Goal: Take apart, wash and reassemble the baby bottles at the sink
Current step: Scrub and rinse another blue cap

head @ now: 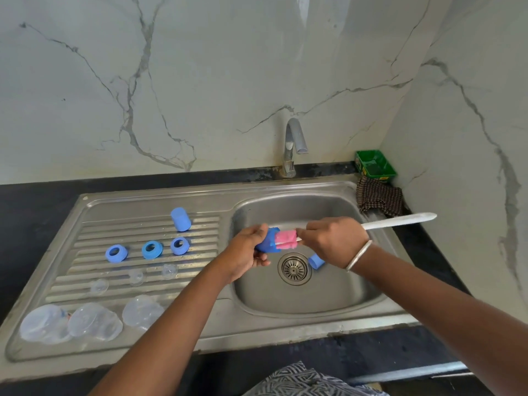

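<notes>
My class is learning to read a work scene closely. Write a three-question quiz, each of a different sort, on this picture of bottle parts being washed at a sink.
1. True or false: water is running from the tap.
2. How many blue rings lie on the draining board?
3. What does the right hand hold: A a cloth, B a brush handle, C a clear bottle?

Key
1. False; no stream shows.
2. Three.
3. B; its pink sponge enters the blue cap gripped by the left hand.
</notes>
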Demonstrator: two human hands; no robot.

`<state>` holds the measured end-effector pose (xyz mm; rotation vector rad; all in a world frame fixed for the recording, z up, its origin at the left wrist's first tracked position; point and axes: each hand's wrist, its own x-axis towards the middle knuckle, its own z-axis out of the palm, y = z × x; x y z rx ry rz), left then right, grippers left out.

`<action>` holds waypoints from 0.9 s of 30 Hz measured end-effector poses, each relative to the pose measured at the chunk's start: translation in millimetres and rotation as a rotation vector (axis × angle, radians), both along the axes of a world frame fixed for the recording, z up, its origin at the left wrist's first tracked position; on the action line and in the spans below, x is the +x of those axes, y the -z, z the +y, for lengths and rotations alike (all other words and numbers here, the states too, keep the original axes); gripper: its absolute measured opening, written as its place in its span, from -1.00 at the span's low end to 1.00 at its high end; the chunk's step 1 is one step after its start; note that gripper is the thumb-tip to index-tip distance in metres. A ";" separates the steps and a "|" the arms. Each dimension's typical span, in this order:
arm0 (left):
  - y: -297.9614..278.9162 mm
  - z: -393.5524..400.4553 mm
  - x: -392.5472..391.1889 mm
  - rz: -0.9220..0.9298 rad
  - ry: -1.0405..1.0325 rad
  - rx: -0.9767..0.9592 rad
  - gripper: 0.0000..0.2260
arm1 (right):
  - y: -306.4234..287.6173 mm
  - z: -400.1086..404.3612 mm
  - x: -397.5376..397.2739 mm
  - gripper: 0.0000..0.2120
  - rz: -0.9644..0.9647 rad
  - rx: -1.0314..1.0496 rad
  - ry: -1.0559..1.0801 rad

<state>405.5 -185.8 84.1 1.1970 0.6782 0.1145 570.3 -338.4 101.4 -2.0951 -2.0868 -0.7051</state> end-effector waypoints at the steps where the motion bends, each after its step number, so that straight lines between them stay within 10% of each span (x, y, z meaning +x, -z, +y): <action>1: 1.9 -2.5 3.1 -0.009 0.011 0.074 -0.84 | -0.7 2.2 -4.7 -0.86 0.030 -0.048 0.068; 4: 8.6 -5.9 12.1 -0.062 0.007 0.296 -0.88 | -4.4 9.9 -16.8 -0.78 0.417 -0.327 0.369; 9: 21.7 -2.3 15.1 -0.210 0.047 0.784 -0.71 | -7.4 11.9 -12.7 -0.72 1.862 -0.421 0.589; 12: 24.7 -0.6 19.4 -0.217 0.077 0.859 -0.70 | -3.4 0.6 -0.9 -0.67 2.196 -0.549 0.573; 23: 19.4 -49.5 60.2 0.119 -0.115 0.129 -0.74 | 31.6 -35.3 35.4 -0.66 0.652 -0.266 0.165; 27: 18.7 -61.4 68.5 0.268 -0.168 -0.113 -0.69 | 48.2 -56.2 59.3 -0.67 0.451 -0.100 0.062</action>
